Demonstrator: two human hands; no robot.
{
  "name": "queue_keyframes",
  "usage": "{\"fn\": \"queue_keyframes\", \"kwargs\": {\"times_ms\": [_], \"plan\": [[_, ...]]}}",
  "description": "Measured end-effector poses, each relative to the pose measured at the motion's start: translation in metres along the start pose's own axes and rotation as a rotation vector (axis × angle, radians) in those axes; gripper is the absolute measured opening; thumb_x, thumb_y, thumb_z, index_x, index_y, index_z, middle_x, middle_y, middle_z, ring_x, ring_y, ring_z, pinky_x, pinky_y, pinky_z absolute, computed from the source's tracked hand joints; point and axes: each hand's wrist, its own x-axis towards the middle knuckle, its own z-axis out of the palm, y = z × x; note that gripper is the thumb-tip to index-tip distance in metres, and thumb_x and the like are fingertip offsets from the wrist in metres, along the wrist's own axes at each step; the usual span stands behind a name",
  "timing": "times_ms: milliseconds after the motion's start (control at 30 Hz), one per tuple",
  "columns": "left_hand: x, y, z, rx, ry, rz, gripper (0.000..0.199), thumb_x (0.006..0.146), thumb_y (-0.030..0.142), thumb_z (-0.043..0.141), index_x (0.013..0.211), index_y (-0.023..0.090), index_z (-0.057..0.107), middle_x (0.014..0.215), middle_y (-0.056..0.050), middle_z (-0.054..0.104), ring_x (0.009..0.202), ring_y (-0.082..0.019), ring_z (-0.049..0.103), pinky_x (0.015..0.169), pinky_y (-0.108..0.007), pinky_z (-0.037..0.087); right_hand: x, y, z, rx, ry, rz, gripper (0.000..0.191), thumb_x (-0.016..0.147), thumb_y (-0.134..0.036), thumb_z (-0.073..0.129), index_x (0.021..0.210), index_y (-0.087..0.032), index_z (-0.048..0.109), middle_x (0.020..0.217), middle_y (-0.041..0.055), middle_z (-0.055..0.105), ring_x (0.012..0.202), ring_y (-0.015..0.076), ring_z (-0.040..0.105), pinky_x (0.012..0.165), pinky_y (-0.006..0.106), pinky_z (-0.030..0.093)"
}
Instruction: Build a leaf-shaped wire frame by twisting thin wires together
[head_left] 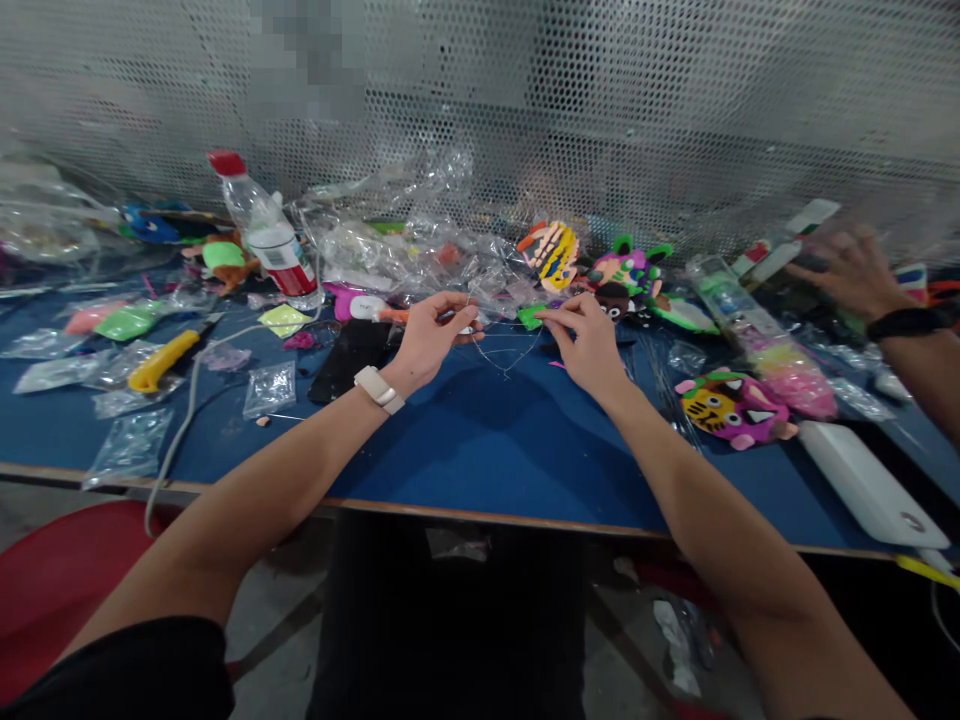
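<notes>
In the head view, a thin strand (505, 369) dips in a V above the counter (465, 455), spanning sideways between both hands, its low point about equally near each. The left hand (421, 345) and right hand (589, 345) have fingers pinched nearly closed on it. Beside the right fingertips is a green piece (529, 317); whether gripped, I cannot tell.

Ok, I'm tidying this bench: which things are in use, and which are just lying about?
In use:
- thin strand, between left hand and right hand
- perhaps the green piece by the right fingertips

Lying about:
- bottle
- yellow knife
- black phone
- white power bank
- striped pink-and-yellow figure
</notes>
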Motion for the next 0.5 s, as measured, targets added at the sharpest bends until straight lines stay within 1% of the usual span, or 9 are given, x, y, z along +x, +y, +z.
{"fn": "queue_keyframes", "kwargs": {"times_ms": [167, 500], "plan": [[-0.0014, 0.0042, 0.0019, -0.140, 0.009, -0.039, 0.018, 0.093, 0.028, 0.078, 0.104, 0.016, 0.070, 0.088, -0.004, 0.070, 0.081, -0.015, 0.073, 0.079, -0.035, 0.069, 0.0002, -0.0030, -0.0016, -0.022, 0.035, 0.009, 0.026, 0.105, -0.026, 0.059, 0.109, -0.028, 0.084, 0.099, 0.0072, 0.062, 0.094, 0.0246, 0.063, 0.090, 0.045, 0.053], [-0.0019, 0.0060, 0.0033, -0.164, -0.005, -0.016, 0.016, 0.090, 0.028, 0.080, 0.097, 0.017, 0.070, 0.082, -0.002, 0.068, 0.073, -0.014, 0.070, 0.074, -0.034, 0.069, -0.0003, -0.0020, -0.0001, -0.028, 0.024, 0.018, 0.026, 0.104, -0.025, 0.059, 0.108, -0.028, 0.084, 0.101, 0.0073, 0.060, 0.096, 0.0248, 0.062, 0.092, 0.046, 0.053]]}}
